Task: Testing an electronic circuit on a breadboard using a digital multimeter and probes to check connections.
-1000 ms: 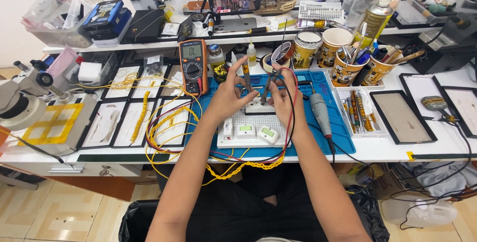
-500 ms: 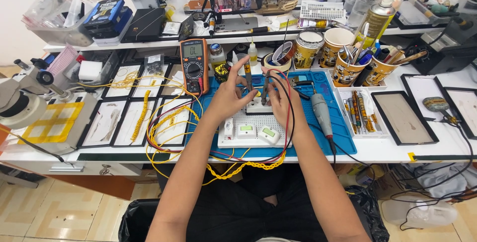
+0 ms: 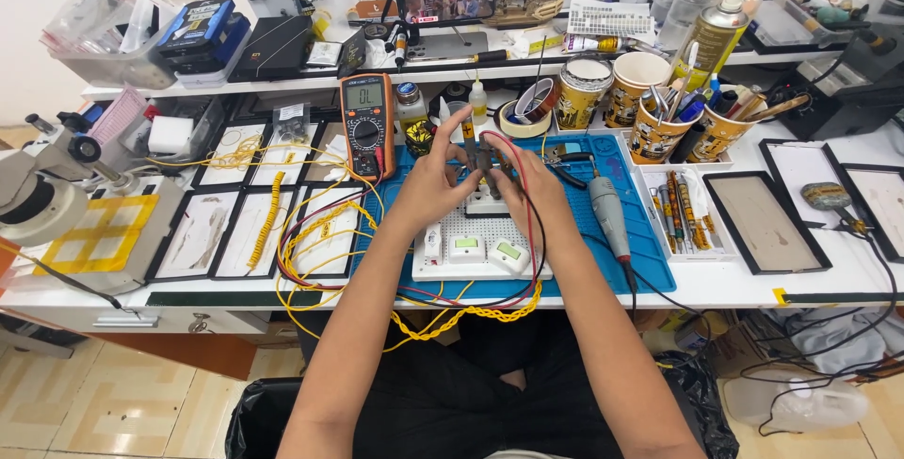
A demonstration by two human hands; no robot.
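At the far left a microscope (image 3: pixel 42 197) is sitting beside a row of black trays (image 3: pixel 247 233), with yellow wire (image 3: pixel 320 261) looping toward the middle. An orange meter (image 3: pixel 368 125) is standing just left of the hands. The left hand (image 3: pixel 435 177) is curling partly closed over the white board (image 3: pixel 480 242), thumb and fingers pinching near the two probes (image 3: pixel 482 158); since half a second ago it has been drawing closer to the right hand (image 3: pixel 521 181). That hand is also half closed, holding the probes upright, so the tips are probably being set on one spot. Exactly what each finger is gripping I cannot tell. The board is lying on a blue mat (image 3: pixel 650 266), a grey tool (image 3: pixel 607 209) beside it. Cups (image 3: pixel 650 129) of tools are crowding the white bench (image 3: pixel 734 285); a cluttered shelf (image 3: pixel 282 78) is running behind.
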